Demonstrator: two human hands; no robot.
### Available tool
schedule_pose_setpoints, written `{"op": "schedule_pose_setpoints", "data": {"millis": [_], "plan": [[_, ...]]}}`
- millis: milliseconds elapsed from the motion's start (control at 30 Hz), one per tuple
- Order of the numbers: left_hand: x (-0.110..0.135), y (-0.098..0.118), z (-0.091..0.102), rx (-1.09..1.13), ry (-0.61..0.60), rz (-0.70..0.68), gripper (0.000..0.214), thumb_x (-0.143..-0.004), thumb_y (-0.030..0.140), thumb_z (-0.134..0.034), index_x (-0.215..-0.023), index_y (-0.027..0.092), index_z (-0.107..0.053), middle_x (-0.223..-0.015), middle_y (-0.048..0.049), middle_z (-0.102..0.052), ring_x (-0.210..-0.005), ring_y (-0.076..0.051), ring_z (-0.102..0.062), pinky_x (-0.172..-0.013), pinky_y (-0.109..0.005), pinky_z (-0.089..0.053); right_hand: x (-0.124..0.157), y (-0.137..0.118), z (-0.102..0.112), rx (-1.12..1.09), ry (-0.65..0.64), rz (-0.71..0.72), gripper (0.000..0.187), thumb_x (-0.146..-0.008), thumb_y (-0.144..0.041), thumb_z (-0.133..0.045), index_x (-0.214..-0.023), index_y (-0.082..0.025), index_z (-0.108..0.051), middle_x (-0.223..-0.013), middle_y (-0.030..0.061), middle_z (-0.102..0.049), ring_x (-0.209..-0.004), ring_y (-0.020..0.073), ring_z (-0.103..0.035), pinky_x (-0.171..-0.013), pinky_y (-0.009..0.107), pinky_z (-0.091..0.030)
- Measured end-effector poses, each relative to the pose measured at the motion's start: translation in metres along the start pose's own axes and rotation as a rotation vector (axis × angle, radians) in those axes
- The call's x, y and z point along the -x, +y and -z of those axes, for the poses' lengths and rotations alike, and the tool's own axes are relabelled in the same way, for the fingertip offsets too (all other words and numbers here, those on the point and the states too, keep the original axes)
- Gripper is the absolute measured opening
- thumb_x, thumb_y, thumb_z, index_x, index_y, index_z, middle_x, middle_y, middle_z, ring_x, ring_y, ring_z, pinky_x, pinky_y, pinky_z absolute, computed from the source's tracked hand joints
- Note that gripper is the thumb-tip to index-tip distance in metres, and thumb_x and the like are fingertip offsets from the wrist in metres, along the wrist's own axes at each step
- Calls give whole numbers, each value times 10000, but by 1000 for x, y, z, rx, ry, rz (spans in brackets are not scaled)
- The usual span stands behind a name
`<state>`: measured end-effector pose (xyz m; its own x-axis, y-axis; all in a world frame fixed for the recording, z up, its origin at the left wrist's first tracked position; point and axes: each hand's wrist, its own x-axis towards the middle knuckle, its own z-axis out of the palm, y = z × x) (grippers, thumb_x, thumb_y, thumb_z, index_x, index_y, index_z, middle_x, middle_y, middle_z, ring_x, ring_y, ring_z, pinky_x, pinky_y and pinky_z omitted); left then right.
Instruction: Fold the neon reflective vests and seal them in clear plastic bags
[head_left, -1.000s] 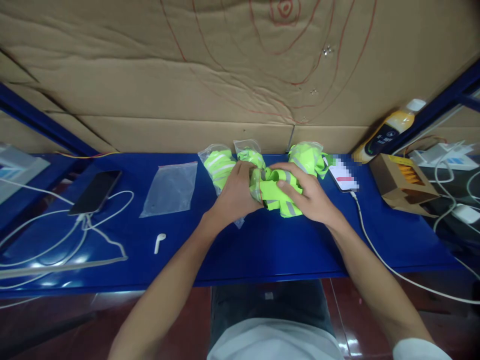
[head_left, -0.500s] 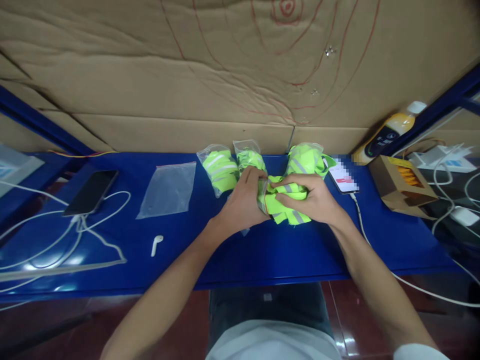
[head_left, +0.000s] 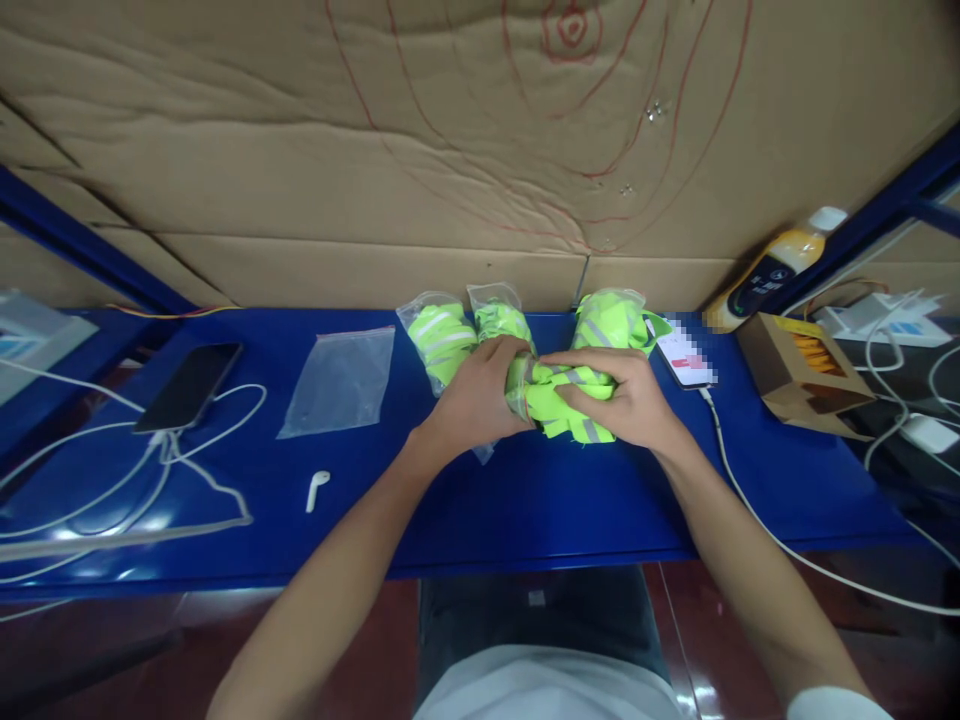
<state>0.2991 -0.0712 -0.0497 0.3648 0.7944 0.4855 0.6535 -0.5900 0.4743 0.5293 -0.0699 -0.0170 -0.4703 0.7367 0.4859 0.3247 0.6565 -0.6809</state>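
My right hand (head_left: 619,392) is wrapped round a bunched neon-yellow reflective vest (head_left: 574,408) with grey stripes. The vest's left end sits in the mouth of a clear plastic zip bag (head_left: 517,388). Around that bag my left hand (head_left: 484,395) is closed; its fingertips are partly hidden behind the plastic. A corner of the bag pokes out below the left hand. Behind the hands lie two bagged neon-yellow bundles, one at the left (head_left: 439,338) and one in the middle (head_left: 501,312). Another neon-yellow bundle (head_left: 611,318) lies behind my right hand.
A flat zip bag (head_left: 341,382), a white earbud (head_left: 317,490) and a dark phone (head_left: 191,385) with white cables lie left on the blue shelf (head_left: 525,520). At right are a lit phone (head_left: 682,355), an open cardboard box (head_left: 799,375) and a leaning juice bottle (head_left: 780,268). Cardboard (head_left: 300,190) stands behind.
The vest has shifted slightly left, further into the bag mouth, with more yellow showing through the plastic. Both hands stay on it. The view has moved a little.
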Motion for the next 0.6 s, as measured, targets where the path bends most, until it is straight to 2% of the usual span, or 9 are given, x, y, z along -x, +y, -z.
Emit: {"op": "schedule_pose_setpoints", "data": {"millis": [67, 200, 367, 500, 600], "plan": [[-1, 1, -1, 3, 17, -37, 709, -598, 275, -916, -1190, 211, -532, -1155, -100, -677, -1087, -344, -688, -946, -474, -573, -1, -1, 1, -4, -12, 25, 251, -904, -213, -727, -1137, -261, -806, -1110, 25, -835, -978, 222, -790, -928, 355, -600], [0, 6, -4, 23, 18, -105, 644, -610, 244, -893, -1142, 214, -532, -1120, -91, -662, -1082, -331, -665, -935, -466, -573, -5, -3, 4, 1, -120, 81, 269, -900, -179, -701, -1138, -256, -803, -1072, 24, -831, -938, 208, -779, -865, 331, -580], [4, 10, -12, 1, 76, -122, 691, -616, 250, -904, -1181, 199, -510, -1125, -111, -634, -1091, -340, -650, -949, -486, -577, -5, 3, 4, 71, -133, 5, 316, -963, -242, -680, -1257, -265, -794, -1127, 47, -825, -952, 221, -772, -877, 351, -567], [7, 9, -16, -86, 65, -139, 692, -721, 236, -851, -1300, 187, -476, -1257, -164, -623, -1229, -377, -624, -1027, -526, -559, 0, 9, -7, 178, -30, -16, 343, -950, -256, -702, -1280, -273, -796, -1090, 60, -815, -916, 233, -761, -851, 372, -568], [8, 8, -19, -105, 65, -145, 676, -777, 228, -792, -1355, 173, -447, -1293, -185, -628, -1261, -383, -635, -1035, -527, -564, 1, 9, -12, 118, 62, -12, 288, -938, -278, -730, -1212, -279, -819, -1109, 48, -819, -954, 236, -768, -875, 374, -578]]}}
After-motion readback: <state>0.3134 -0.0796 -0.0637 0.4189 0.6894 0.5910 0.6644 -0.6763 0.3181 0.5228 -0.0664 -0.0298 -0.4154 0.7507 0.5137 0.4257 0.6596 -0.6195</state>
